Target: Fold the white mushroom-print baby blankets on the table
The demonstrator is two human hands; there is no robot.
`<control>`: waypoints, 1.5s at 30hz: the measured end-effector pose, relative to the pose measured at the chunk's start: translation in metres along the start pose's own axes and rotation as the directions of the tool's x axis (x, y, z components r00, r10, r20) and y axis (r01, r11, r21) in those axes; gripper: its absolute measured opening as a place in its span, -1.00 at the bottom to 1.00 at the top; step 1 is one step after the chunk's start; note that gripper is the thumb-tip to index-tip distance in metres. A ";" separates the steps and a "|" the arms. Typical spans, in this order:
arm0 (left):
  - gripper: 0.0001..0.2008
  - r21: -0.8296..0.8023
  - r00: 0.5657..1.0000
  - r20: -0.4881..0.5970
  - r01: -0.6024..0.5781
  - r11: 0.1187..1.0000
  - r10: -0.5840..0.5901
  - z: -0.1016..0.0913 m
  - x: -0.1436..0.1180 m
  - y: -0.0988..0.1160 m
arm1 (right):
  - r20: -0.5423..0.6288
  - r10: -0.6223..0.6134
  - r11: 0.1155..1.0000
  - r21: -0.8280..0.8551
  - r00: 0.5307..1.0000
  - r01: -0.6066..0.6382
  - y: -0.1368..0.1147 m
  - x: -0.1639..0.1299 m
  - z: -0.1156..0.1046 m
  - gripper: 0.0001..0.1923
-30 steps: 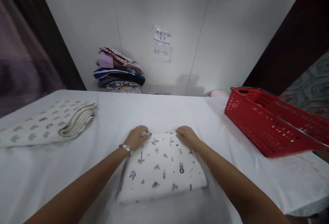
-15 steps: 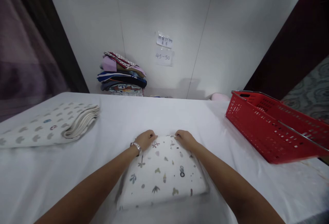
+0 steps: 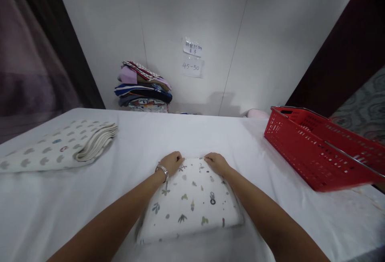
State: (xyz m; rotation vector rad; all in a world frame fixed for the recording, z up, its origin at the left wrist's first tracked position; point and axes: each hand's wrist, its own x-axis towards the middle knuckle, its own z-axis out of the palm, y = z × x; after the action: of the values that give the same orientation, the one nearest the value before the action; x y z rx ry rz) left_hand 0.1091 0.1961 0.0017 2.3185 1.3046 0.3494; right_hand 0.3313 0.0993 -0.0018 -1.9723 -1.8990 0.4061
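Left hand (image 3: 172,162): fingers curled down on the far edge of the folded cloth (image 3: 189,202); it seems to pinch the edge, but the grip is hard to see.
Right hand (image 3: 217,163): fingers bent on the same far edge, just beside the left fingers.
Folded cloth: white with small prints, flat on the white table (image 3: 45,202), reaching from the fingers back toward the person.
Spotted cloth pile (image 3: 57,150): far left of the fingers.
Red basket (image 3: 321,150): far right of the fingers.
Clothes stack (image 3: 143,87): beyond the fingers, by the wall.
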 end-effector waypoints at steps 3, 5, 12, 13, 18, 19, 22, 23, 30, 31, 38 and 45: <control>-0.81 -0.002 1.000 -0.005 -0.002 1.000 0.002 0.000 -0.002 0.001 | 0.011 -0.009 0.999 -0.049 1.000 0.010 -0.006 -0.001 -0.002 -0.67; -0.81 -0.003 1.000 -0.005 -0.001 1.000 0.001 0.000 -0.002 0.001 | 0.004 -0.034 0.997 -0.073 0.999 0.034 -0.013 -0.001 -0.002 -0.65; -0.78 -0.028 0.998 0.062 0.006 1.000 -0.005 0.001 0.005 -0.005 | 0.033 -0.070 0.993 -0.093 0.997 0.073 -0.022 0.004 0.009 -0.62; -0.76 -0.038 0.996 0.086 0.002 0.999 0.001 0.000 0.008 -0.005 | 0.033 -0.055 0.995 -0.086 0.998 0.057 -0.021 0.005 0.008 -0.61; -0.51 -0.059 0.978 0.204 -0.034 0.998 0.045 -0.006 0.017 -0.006 | 0.188 0.014 0.996 -0.093 0.982 0.004 -0.018 0.016 -0.004 -0.58; -0.50 -0.048 0.976 0.215 -0.035 0.998 0.045 -0.007 0.019 -0.005 | 0.234 0.018 0.995 -0.096 0.972 0.005 -0.018 0.020 -0.008 -0.58; -0.59 0.000 0.970 0.240 -0.029 1.000 0.028 -0.006 0.025 -0.003 | 0.326 0.044 0.993 -0.122 0.944 -0.004 -0.017 0.034 -0.016 -0.58; -0.62 0.015 0.968 0.251 -0.024 1.000 0.019 -0.005 0.027 -0.002 | 0.348 0.064 0.990 -0.137 0.935 -0.017 -0.016 0.039 -0.017 -0.55; -0.69 0.057 0.936 0.353 -0.009 0.998 -0.011 -0.006 0.044 0.001 | 0.495 0.170 0.974 -0.213 0.852 -0.070 -0.015 0.060 -0.024 -0.44; -0.69 0.058 0.931 0.364 -0.008 0.998 -0.014 -0.007 0.046 0.001 | 0.504 0.174 0.974 -0.214 0.846 -0.073 -0.016 0.061 -0.026 -0.44; -0.63 0.014 0.929 0.371 -0.004 1.000 -0.002 -0.006 0.047 -0.001 | 0.547 0.243 0.960 -0.256 0.801 -0.116 -0.027 0.063 -0.036 -0.40; -0.47 -0.151 0.920 0.381 -0.033 0.988 0.089 -0.008 0.037 -0.004 | 0.622 0.259 0.964 -0.218 0.739 -0.154 -0.056 0.058 -0.066 -0.28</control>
State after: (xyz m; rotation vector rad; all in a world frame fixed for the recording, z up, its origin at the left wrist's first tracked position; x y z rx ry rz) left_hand 0.1216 0.2314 0.0065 2.1694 0.9812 -0.0038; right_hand 0.3145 0.1536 0.0854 -2.3655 -2.1383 1.1788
